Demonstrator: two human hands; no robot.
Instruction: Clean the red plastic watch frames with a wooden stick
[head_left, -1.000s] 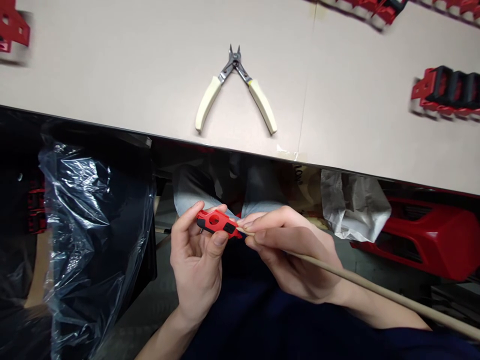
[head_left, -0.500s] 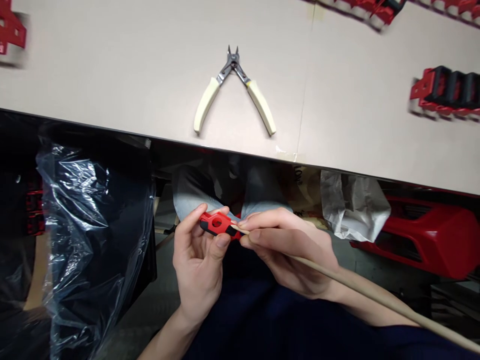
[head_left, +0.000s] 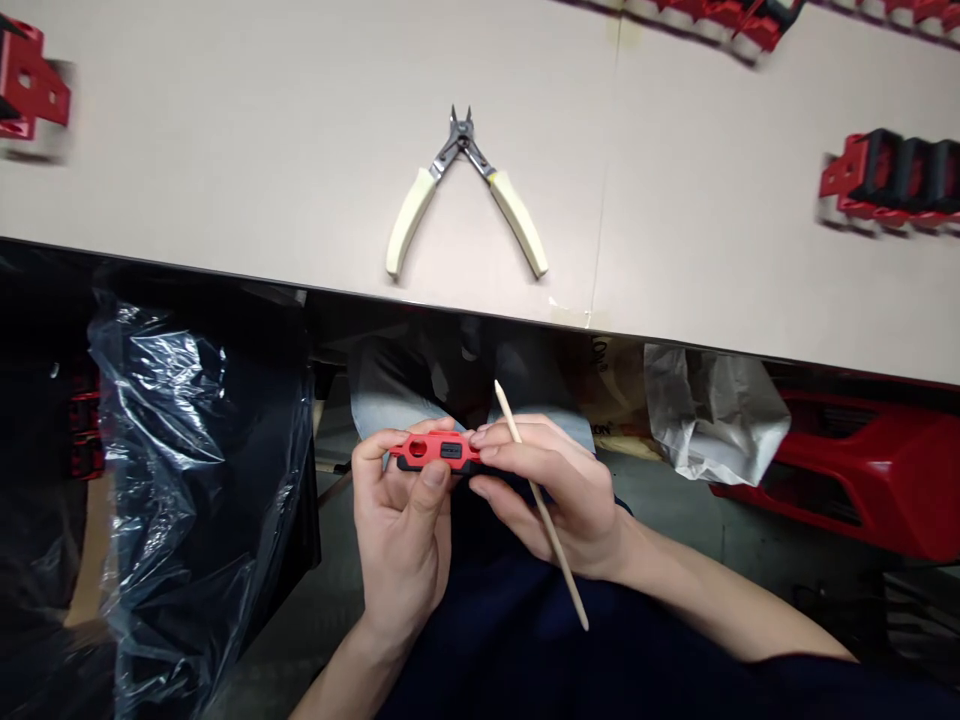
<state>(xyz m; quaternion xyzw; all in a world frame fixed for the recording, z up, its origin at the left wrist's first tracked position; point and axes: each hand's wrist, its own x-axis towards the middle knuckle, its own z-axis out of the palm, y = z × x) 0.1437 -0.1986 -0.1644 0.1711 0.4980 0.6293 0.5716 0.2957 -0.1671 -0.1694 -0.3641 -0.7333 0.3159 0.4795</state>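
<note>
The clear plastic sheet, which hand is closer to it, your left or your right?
Left. The left hand, holding the red plastic piece, is just right of the clear plastic sheet, not touching it. The right hand, holding the wooden stick, is farther right, beyond the left hand.

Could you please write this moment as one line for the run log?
left hand holds red plastic part | right hand holds wooden stick | side cutters lie on table

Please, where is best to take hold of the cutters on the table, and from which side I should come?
Take the cream handles from above, coming from the near side: the cutters lie flat on the table, spread open, handle ends toward the table edge, metal tips pointing away.
</note>
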